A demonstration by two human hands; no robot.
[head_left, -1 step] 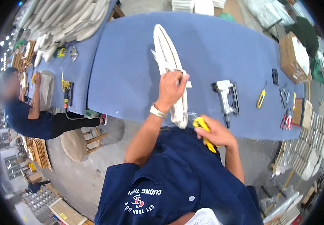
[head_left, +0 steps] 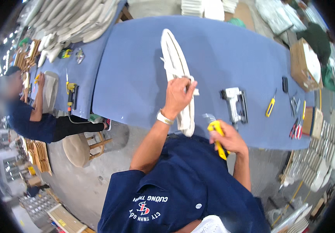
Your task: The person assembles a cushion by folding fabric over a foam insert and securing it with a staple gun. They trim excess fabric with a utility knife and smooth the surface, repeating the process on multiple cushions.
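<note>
A long, narrow cream-coloured upholstered pad (head_left: 174, 52) stands on its edge on the blue-covered table, its underside seam and loose cloth edges showing. My left hand (head_left: 180, 97) is closed over its middle, fingers gripping the cloth at the edge. Just right of the pad's near end, my right hand (head_left: 231, 138) is wrapped round a yellow utility knife (head_left: 215, 127). The knife's blade, blurred, points away from me toward the table and is apart from the pad. Right of the pad lies a silver staple gun (head_left: 235, 104).
Farther right lie a yellow screwdriver (head_left: 270, 107), a black block (head_left: 284, 84), red-handled scissors (head_left: 298, 131) and a cardboard box (head_left: 306, 64). Padded pieces are heaped at far left (head_left: 70, 19). A co-worker (head_left: 31, 116) works at the left table, near a round stool (head_left: 77, 150).
My right hand has drawn the knife rightward, away from the pad's near end. My left hand keeps its grip on the pad. The whole view has shifted slightly.
</note>
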